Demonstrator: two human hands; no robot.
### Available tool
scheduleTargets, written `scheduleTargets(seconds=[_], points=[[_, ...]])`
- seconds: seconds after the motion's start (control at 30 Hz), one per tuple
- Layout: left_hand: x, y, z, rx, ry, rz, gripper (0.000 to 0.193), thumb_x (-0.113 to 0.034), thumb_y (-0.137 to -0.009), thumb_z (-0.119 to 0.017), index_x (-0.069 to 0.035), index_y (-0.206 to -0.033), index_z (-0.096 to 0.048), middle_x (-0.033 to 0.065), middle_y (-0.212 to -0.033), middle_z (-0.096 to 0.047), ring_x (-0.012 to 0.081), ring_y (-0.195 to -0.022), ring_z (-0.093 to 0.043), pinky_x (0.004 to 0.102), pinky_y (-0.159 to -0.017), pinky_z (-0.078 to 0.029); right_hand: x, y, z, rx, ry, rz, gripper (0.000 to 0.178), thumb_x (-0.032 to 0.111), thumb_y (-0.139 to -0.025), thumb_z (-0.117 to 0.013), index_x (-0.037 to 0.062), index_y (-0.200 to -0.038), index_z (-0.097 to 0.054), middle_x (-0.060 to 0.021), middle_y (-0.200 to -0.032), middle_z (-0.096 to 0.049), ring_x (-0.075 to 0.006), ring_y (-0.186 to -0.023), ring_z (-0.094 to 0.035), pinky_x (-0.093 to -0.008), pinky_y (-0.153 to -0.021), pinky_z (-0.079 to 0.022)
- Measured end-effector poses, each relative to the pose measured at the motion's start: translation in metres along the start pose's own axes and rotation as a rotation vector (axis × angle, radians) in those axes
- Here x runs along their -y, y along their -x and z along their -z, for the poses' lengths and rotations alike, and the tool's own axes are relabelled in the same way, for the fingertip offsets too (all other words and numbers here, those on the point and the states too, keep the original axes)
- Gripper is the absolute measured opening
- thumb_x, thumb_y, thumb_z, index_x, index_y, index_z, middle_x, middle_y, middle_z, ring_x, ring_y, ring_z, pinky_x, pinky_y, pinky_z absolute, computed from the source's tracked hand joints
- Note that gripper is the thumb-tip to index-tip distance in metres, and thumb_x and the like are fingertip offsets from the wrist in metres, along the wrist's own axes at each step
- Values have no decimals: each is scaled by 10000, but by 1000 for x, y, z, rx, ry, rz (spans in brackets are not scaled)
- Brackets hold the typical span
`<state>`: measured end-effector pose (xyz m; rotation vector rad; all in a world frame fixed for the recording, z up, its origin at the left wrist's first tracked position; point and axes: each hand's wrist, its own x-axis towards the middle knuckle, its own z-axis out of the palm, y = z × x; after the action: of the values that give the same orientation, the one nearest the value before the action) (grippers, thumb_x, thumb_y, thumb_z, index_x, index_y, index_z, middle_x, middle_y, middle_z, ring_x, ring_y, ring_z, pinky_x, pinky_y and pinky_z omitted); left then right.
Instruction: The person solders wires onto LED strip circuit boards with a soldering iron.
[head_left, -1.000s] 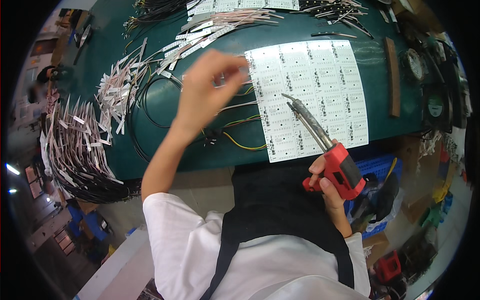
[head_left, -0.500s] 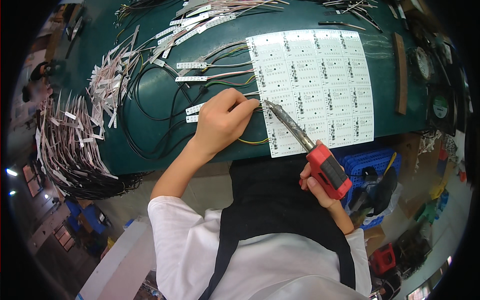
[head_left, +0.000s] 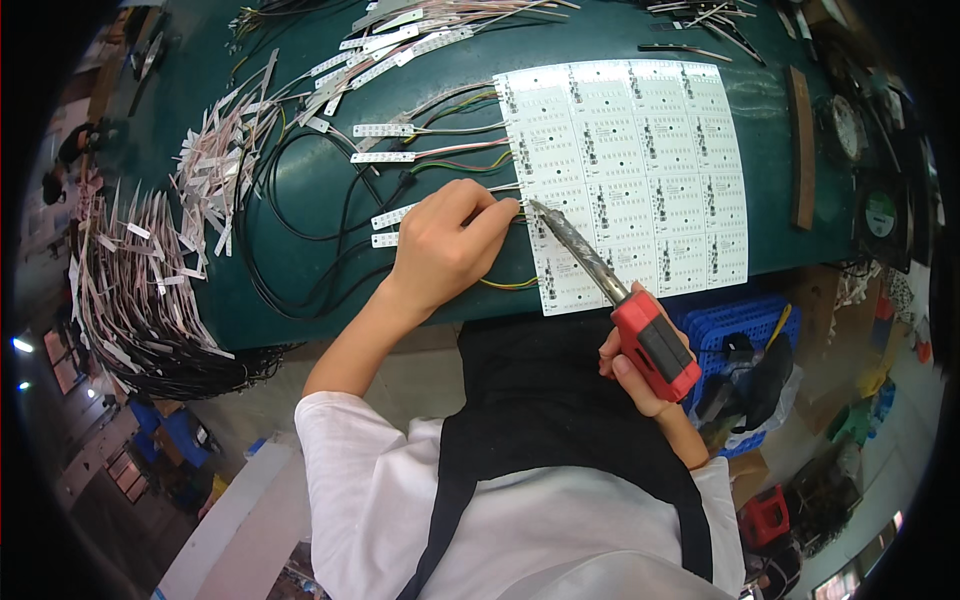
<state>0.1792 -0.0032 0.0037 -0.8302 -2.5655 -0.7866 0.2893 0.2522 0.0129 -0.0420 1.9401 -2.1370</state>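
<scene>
My right hand (head_left: 640,380) is wrapped round the red and black handle of a soldering iron (head_left: 578,248). The iron slants up to the left, its tip at the left edge of a white circuit board panel (head_left: 625,150). Beside that tip, my left hand (head_left: 445,240) is closed in a pinch on a thin wire at the panel's edge; the fingers hide most of the wire. Small white LED strips (head_left: 384,130) with coloured wires lie left of the panel, and some of these wires run to its left edge. Another strip (head_left: 386,240) shows beside my left wrist.
The green table (head_left: 330,190) carries a heap of white strips and wires (head_left: 215,165) and a thick wire bundle (head_left: 150,270) at left. A black cable (head_left: 255,250) loops near my left arm. A wooden bar (head_left: 799,150) lies right; a blue basket (head_left: 740,325) stands below the table edge.
The soldering iron's handle has shifted very slightly left, while its tip stays at the same spot on the panel's edge. My left hand has barely moved.
</scene>
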Motion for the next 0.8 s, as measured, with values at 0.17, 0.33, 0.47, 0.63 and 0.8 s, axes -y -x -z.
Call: scheduleTargets(seconds=[0.17,0.33,0.47,0.63,0.8], points=[[-2,3,0,0,4,6,219,29,-670,-739,-53,-867,-691,45,-705,-558,184,-588,-561,295,-495,-444,1,0,1,-4,7,-6,595,-16,-785,-613,-134,-1339,-430,-125,-804,-669,-134,-646,-647,-241,-607,-522],[-2,5,-5,4,23,14,215,31,-669,-736,-54,-860,-685,44,-706,-554,190,-590,-560,300,-496,-444,-4,-2,1,11,72,57,590,-21,-781,-610,-134,-1334,-438,-113,-781,-668,-135,-636,-644,-246,-620,-520],[-4,-4,-7,-50,20,1,168,14,-663,-682,-53,-814,-651,30,-694,-516,178,-593,-537,298,-485,-435,2,-3,7,14,92,14,591,-20,-781,-607,-124,-1338,-438,-108,-773,-666,-135,-626,-637,-247,-624,-518],[6,-3,-4,-40,24,6,225,32,-653,-735,-52,-855,-685,48,-711,-558,196,-593,-564,302,-494,-443,-1,-10,10,-74,-178,9,652,37,-784,-629,-114,-1372,-392,-115,-826,-651,-135,-638,-613,-248,-614,-518],[16,2,2,-92,69,-15,100,-65,-712,-656,-59,-755,-565,77,-712,-490,248,-630,-539,359,-530,-448,3,-48,40,-88,-409,198,529,153,-796,-587,-78,-1231,-393,-128,-896,-519,-161,-741,-519,-265,-650,-462]])
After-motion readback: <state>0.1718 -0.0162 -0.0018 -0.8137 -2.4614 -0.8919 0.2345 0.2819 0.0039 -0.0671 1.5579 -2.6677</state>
